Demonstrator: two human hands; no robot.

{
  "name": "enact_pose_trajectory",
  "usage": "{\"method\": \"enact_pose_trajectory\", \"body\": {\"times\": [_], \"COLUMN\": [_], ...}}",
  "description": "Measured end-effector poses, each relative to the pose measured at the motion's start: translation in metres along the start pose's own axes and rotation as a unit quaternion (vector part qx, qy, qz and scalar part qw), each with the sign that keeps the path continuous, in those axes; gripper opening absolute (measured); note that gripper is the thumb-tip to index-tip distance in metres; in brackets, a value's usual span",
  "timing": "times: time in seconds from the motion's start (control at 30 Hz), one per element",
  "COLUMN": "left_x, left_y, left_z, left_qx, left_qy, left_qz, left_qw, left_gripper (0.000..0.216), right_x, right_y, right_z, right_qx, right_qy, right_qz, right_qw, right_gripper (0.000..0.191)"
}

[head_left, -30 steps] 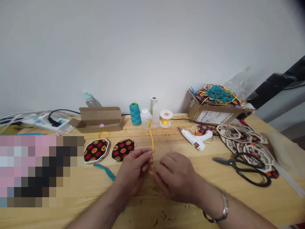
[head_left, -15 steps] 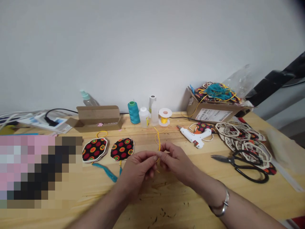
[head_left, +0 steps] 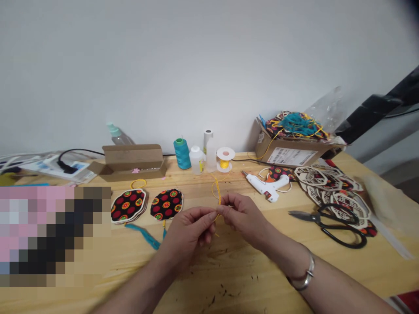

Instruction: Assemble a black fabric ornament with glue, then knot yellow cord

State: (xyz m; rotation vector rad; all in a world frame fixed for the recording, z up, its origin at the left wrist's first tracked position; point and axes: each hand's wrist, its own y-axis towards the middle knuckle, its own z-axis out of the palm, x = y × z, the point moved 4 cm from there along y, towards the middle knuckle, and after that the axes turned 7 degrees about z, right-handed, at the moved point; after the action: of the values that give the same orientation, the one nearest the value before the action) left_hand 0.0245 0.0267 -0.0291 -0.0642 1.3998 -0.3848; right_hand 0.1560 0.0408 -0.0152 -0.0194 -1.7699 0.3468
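A yellow braided cord (head_left: pixel 219 192) runs from the fingertips of both hands away toward the spool of yellow cord (head_left: pixel 224 163). My left hand (head_left: pixel 193 226) pinches it between thumb and forefinger, and a short loose end pokes out below. Right beside it, my right hand (head_left: pixel 240 216) pinches the same cord, the two thumbs almost touching. The exact grip inside the fingers is partly hidden. To the left of my hands lie a flowered octagonal pad (head_left: pixel 166 204) and a stack of similar pads (head_left: pixel 128 206), with teal tassels (head_left: pixel 144 235) below them.
Scissors (head_left: pixel 330 222) and a white glue gun (head_left: pixel 266 186) lie to the right, near lattice-patterned pieces (head_left: pixel 314 176). Along the wall stand a teal thread cone (head_left: pixel 182 154), a plastic bottle (head_left: pixel 197 161), an open cardboard box (head_left: pixel 134 168) and a filled carton (head_left: pixel 294 152).
Both hands stay pinched on the cord, with only slight finger movement. The whole view has shifted a little, so the objects on the table sit slightly farther left.
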Motion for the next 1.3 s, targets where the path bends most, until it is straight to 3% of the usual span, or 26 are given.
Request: {"method": "enact_pose_trajectory", "body": {"times": [0.3, 0.5, 0.6, 0.97, 1.3], "left_x": [-0.001, -0.004, -0.005, -0.007, -0.011], "left_y": [-0.002, 0.001, 0.002, 0.001, 0.003], "left_z": [-0.001, -0.001, -0.001, -0.002, -0.007], "left_qx": [0.002, -0.01, -0.022, 0.0, -0.038], "left_qy": [0.019, 0.017, 0.017, 0.059, 0.162], "left_qz": [0.005, 0.012, 0.013, 0.015, 0.047], "left_qw": [1.0, 1.0, 1.0, 0.998, 0.985], "left_gripper": [0.017, 0.016, 0.016, 0.016, 0.018], "right_x": [0.0, -0.002, 0.001, 0.008, 0.011], "right_y": [0.002, 0.004, 0.003, 0.002, 0.003], "right_z": [-0.001, 0.0, 0.0, -0.01, -0.015], "right_qx": [0.009, 0.065, 0.08, -0.011, -0.074], "right_qy": [0.02, 0.015, 0.017, -0.114, -0.195], "right_qz": [0.002, 0.011, 0.019, -0.042, -0.095], "right_qw": [1.0, 0.998, 0.996, 0.993, 0.973], "right_gripper": [0.014, 0.022, 0.016, 0.014, 0.018]}}
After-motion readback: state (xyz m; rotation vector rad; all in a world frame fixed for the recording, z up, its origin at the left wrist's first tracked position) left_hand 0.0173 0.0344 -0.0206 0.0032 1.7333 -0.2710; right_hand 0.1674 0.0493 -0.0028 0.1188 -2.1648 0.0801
